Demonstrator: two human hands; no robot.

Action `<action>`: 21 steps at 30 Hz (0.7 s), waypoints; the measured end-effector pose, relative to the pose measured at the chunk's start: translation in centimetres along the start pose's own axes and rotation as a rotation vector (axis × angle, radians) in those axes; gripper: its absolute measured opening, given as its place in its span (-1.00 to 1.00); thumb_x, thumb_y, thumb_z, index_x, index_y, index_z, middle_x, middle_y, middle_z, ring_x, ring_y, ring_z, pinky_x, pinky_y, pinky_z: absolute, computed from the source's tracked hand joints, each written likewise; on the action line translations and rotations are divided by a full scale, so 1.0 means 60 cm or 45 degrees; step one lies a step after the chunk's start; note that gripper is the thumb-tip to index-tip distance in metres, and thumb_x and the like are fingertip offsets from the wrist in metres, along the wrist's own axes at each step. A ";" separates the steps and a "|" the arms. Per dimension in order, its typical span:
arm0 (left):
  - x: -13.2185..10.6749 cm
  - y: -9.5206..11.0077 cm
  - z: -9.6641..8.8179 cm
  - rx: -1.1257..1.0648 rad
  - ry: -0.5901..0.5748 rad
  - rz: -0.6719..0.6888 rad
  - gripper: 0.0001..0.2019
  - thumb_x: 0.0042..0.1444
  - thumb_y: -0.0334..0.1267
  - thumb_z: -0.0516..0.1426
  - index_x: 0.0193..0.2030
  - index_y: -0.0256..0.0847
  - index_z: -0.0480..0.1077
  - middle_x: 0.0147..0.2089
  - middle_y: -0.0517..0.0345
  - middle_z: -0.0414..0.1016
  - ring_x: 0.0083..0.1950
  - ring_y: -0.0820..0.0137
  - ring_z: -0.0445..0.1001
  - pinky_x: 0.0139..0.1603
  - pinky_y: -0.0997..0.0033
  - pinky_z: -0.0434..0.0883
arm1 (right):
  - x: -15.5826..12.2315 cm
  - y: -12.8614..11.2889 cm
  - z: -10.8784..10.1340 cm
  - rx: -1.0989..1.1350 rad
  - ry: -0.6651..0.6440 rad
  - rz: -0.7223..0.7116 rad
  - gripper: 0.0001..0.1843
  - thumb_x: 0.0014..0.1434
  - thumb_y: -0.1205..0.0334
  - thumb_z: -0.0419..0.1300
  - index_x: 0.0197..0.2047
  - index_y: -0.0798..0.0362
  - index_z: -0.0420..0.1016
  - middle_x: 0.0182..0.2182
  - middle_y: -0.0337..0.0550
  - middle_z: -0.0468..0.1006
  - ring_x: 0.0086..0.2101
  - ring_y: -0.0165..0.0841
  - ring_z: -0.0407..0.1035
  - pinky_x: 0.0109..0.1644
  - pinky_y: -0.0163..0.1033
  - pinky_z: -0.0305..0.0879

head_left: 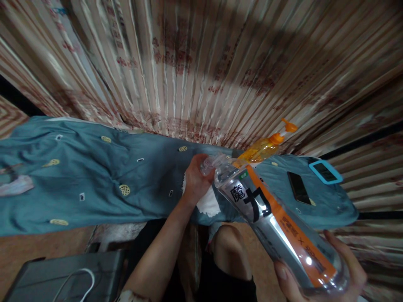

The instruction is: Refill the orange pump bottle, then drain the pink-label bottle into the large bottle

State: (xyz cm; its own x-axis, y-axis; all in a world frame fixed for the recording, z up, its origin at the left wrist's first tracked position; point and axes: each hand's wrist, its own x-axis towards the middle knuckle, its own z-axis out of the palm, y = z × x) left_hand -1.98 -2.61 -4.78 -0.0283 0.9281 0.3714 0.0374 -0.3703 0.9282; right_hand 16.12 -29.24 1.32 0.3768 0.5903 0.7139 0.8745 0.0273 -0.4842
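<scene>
My right hand (317, 272) grips the base of a clear plastic bottle (277, 226) with an orange and black label, tilted with its neck toward the upper left. My left hand (197, 178) is closed around the bottle's mouth or cap. Under the left hand lies a white cloth or tissue (209, 204) on a teal fabric-covered surface (94, 180). Behind the bottle's neck stands an orange pump bottle (267, 147).
A black phone (298, 188) and a blue-framed device (325, 172) lie on the teal fabric at the right. Patterned curtains (201, 63) hang behind. A grey box with a white cable (72, 277) sits at lower left. My knee (228, 247) shows below.
</scene>
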 end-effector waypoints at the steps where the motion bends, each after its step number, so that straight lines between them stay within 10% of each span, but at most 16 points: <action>1: 0.000 -0.001 0.000 -0.005 0.002 -0.001 -0.59 0.09 -0.13 0.46 0.01 -0.18 0.51 -0.03 0.00 0.71 0.01 0.15 0.70 0.09 0.19 0.62 | -0.005 0.007 -0.003 0.000 0.000 0.006 0.24 -0.11 0.00 0.69 0.56 0.09 0.33 0.36 0.24 0.46 0.21 0.12 0.45 0.35 0.23 0.33; 6: -0.002 -0.004 0.002 -0.006 0.012 -0.026 -0.58 0.06 -0.14 0.46 0.02 -0.18 0.52 -0.03 0.01 0.71 0.00 0.16 0.70 0.08 0.20 0.62 | -0.004 0.005 0.001 -0.015 -0.017 -0.059 0.24 -0.07 0.00 0.68 0.58 0.11 0.29 0.36 0.27 0.44 0.21 0.15 0.44 0.33 0.26 0.33; 11: -0.003 -0.001 0.001 -0.008 0.003 -0.032 -0.61 0.07 -0.20 0.44 0.02 -0.18 0.52 -0.03 0.01 0.71 0.00 0.16 0.70 0.07 0.20 0.61 | 0.036 -0.044 0.026 0.018 -0.036 -0.296 0.17 0.14 0.00 0.57 0.63 0.16 0.14 -0.01 0.05 0.58 -0.20 -0.20 0.51 -0.22 -0.17 0.50; 21: -0.003 0.002 -0.002 -0.019 -0.012 -0.049 -0.60 0.07 -0.18 0.44 0.02 -0.16 0.52 -0.03 0.02 0.71 -0.02 0.17 0.70 0.01 0.23 0.61 | 0.052 -0.067 0.031 -0.016 -0.054 -0.365 0.10 0.19 -0.01 0.53 0.63 0.12 0.18 -0.02 -0.02 0.54 -0.22 -0.31 0.51 -0.24 -0.29 0.49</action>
State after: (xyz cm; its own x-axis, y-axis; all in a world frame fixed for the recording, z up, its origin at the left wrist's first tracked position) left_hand -2.06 -2.81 -4.72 -0.0198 0.9420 0.3351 0.0218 -0.3347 0.9421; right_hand 13.22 -26.00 4.52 0.1007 0.5931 0.7988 0.9474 0.1880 -0.2590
